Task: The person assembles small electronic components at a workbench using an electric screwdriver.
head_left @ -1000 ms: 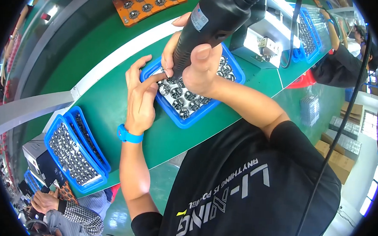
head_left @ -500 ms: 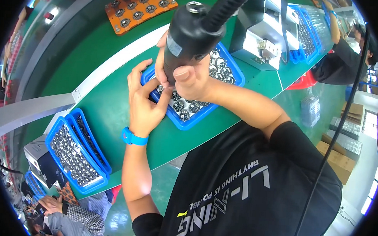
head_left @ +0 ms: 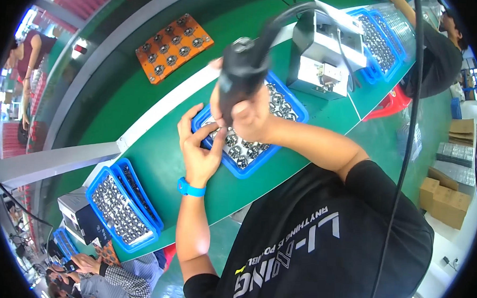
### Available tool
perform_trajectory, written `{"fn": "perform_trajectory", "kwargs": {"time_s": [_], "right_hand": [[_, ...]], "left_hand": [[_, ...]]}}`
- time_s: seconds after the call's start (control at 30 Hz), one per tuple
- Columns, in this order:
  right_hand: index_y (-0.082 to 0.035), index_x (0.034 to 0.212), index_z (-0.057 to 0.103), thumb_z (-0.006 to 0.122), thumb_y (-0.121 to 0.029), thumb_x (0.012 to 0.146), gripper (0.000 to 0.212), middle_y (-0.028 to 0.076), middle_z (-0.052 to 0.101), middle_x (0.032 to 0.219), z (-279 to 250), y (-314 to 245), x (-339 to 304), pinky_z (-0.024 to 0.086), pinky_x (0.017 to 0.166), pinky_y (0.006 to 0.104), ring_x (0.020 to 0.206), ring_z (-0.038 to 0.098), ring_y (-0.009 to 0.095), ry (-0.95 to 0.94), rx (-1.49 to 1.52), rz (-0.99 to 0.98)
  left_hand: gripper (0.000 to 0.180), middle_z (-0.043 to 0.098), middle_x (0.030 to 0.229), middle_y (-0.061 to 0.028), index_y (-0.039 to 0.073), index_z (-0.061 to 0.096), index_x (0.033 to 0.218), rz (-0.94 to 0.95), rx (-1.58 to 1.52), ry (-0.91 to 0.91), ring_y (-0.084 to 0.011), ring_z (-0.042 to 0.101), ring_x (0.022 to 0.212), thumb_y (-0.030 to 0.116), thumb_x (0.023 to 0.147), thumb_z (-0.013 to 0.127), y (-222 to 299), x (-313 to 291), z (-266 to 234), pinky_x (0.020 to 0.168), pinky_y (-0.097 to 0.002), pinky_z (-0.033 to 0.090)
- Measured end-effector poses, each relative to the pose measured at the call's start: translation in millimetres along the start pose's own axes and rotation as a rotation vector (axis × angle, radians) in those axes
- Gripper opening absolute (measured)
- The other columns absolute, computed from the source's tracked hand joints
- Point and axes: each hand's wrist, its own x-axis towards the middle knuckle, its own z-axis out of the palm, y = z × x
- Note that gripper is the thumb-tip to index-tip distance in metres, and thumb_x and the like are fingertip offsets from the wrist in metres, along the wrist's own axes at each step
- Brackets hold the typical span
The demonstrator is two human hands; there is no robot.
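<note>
My right hand (head_left: pixel 245 114) is wrapped around a black corded electric screwdriver (head_left: pixel 244 69), held upright over a blue tray (head_left: pixel 238 172). Motion blurs the tool, and its lower tip is hidden by my fingers. Beside it, my left hand (head_left: pixel 200 152), with a blue wristband (head_left: pixel 191 188), reaches over the tray's left side. Its thumb and index finger come together near the screwdriver's lower end; anything between them is too small to make out. Small round metal-and-black parts (head_left: pixel 242 161) lie in rows on a white sheet in the tray.
An orange fixture plate (head_left: pixel 173 48) with round parts lies beyond a white rail. Filled blue trays (head_left: pixel 120 210) stand at the left. To the right are a metal machine (head_left: pixel 321 73) and more trays (head_left: pixel 379 43). Co-workers sit at both ends; a black cable (head_left: pixel 406 151) hangs at right.
My view has shifted, so the bench appears farther right and lower. Both hands keep about the same places over the tray, and the screwdriver is now blurred.
</note>
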Motion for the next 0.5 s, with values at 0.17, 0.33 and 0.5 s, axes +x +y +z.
{"fn": "perform_trajectory", "kwargs": {"time_s": [0.17,0.33,0.5], "right_hand": [[-0.003,0.140,0.029,0.029,-0.085,0.084,0.100,0.007,0.054,0.059,-60.0,-76.6,23.6,0.045,0.048,0.0301,0.046,0.051,0.015,0.150,-0.402,-0.123],[-0.010,0.128,0.035,0.026,-0.078,0.093,0.077,0.011,0.051,0.060,-129.2,-116.4,21.1,0.044,0.046,0.0326,0.045,0.049,0.020,0.359,-0.575,-0.298],[-0.010,0.128,0.035,0.030,-0.076,0.094,0.075,0.011,0.051,0.059,-135.6,-116.5,11.3,0.043,0.044,0.0332,0.044,0.048,0.021,0.417,-0.511,-0.265]], "left_hand": [[0.014,0.058,0.127,-0.0169,-0.001,0.075,0.097,-0.035,-0.226,0.129,-0.0301,0.056,0.118,0.004,0.088,0.065,-6.8,3.2,-7.0,0.102,-0.0418,0.044],[0.017,0.058,0.120,-0.0151,-0.007,0.070,0.102,-0.084,-0.267,0.197,-0.0233,0.058,0.111,0.003,0.095,0.058,-13.9,6.2,-4.3,0.094,-0.0342,0.048],[0.018,0.058,0.118,-0.0130,-0.006,0.070,0.104,-0.087,-0.252,0.207,-0.0209,0.058,0.107,0.004,0.096,0.058,-16.0,3.5,2.1,0.089,-0.0325,0.048]]}}
